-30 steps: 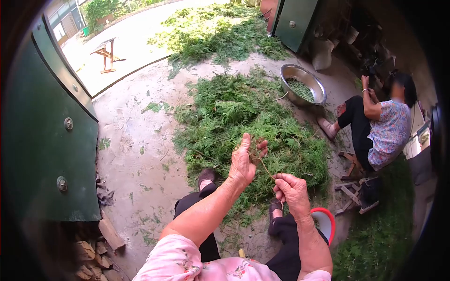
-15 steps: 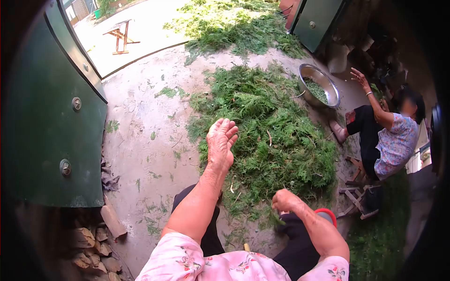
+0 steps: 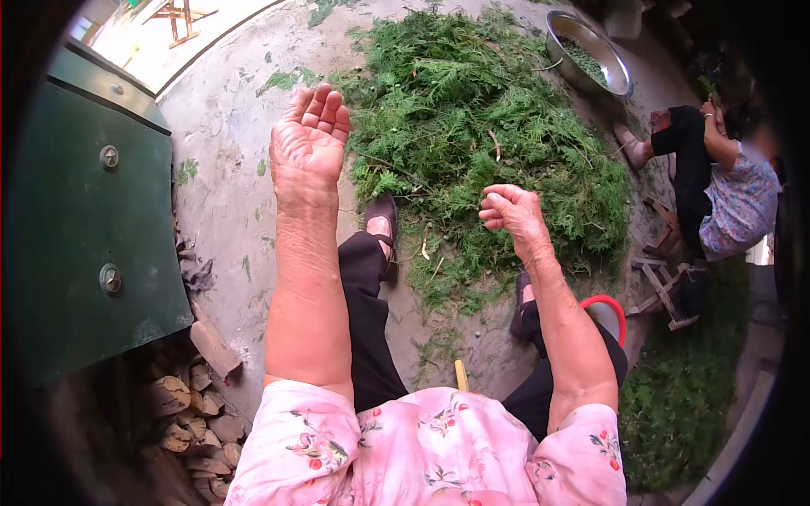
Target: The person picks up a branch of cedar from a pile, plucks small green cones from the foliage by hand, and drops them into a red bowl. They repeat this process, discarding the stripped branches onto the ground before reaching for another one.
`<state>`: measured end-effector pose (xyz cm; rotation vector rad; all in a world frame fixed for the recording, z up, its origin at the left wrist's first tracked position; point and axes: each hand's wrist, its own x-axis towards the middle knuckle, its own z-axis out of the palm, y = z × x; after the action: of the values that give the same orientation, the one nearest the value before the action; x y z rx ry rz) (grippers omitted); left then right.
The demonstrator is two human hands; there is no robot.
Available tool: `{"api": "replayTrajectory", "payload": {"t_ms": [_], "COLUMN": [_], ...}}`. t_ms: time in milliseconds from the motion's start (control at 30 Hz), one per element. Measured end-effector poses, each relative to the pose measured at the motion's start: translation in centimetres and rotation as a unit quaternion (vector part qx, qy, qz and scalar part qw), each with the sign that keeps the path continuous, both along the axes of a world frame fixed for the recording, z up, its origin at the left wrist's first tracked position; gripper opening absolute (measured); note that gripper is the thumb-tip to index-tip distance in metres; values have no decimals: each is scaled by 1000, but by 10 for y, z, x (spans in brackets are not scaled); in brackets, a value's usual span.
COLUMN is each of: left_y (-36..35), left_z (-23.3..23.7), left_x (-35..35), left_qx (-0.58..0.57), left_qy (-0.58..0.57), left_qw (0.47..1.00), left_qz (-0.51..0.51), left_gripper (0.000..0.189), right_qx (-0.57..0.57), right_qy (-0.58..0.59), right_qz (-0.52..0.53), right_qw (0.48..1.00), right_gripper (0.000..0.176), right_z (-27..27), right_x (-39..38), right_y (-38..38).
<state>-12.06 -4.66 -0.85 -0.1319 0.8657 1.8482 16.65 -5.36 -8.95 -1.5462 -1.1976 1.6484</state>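
My left hand [image 3: 310,139] is raised over the bare floor at the left edge of a heap of green conifer sprigs [image 3: 472,126]. Its palm is turned up and the fingers are loosely bent, with nothing seen in them. My right hand [image 3: 516,218] hangs above the near side of the heap. Its fingers are curled in with the thumb against them, and whatever they may hold is hidden. Both hands are apart from each other, and my shoes show beneath them.
A metal basin [image 3: 591,55] with small green pieces stands at the back right. Beside it a seated person [image 3: 734,194] holds a green sprig. A green metal door [image 3: 93,219] and split firewood [image 3: 202,413] are on the left. A red-rimmed container [image 3: 609,316] stands by my right leg.
My left hand has moved left, off the heap. My right hand has risen from near my knee to above the sprigs. The view has tilted down, and the other person's raised hand has lowered.
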Motion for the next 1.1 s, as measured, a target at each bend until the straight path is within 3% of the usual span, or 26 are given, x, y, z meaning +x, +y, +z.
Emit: {"api": "replayTrajectory", "payload": {"t_ms": [100, 200, 333, 433, 500, 600, 733, 867, 1100], "left_y": [1, 3, 9, 7, 6, 1, -2, -8, -14], "left_z": [-11, -17, -10, -11, -15, -21, -19, -19, -13], "left_x": [-12, -16, -3, 9, 11, 9, 14, 13, 12], "left_qx": [-2, -20, 0, -1, -16, -7, -31, -30, -30], "left_qy": [7, 11, 30, 30, 26, 31, 58, 52, 46], "left_qw": [1000, 999, 998, 997, 996, 995, 993, 992, 993], "left_qz": [-20, -27, -57, -69, -79, -100, -99, -114, -107], "left_gripper": [25, 25, 22, 16, 16, 20, 23, 25, 28], "right_qx": [-88, -163, -194, -180, 14, 110, 130, 243, 211], "right_qy": [-15, -48, -179, -214, -330, -369, -321, -349, -373], "right_qz": [-47, -27, 19, 46, 173, 206, 269, 327, 407], "right_qw": [995, 985, 964, 959, 928, 900, 898, 844, 807], "right_gripper": [22, 23, 19, 17, 15, 15, 18, 14, 14], "right_z": [-66, -108, -155, -175, -186, -193, -199, -204, -214], "right_x": [31, 53, 69, 67, 60, 32, -14, -59, -131], "right_y": [-36, -63, -75, -73, -66, -52, -36, -28, 1]}}
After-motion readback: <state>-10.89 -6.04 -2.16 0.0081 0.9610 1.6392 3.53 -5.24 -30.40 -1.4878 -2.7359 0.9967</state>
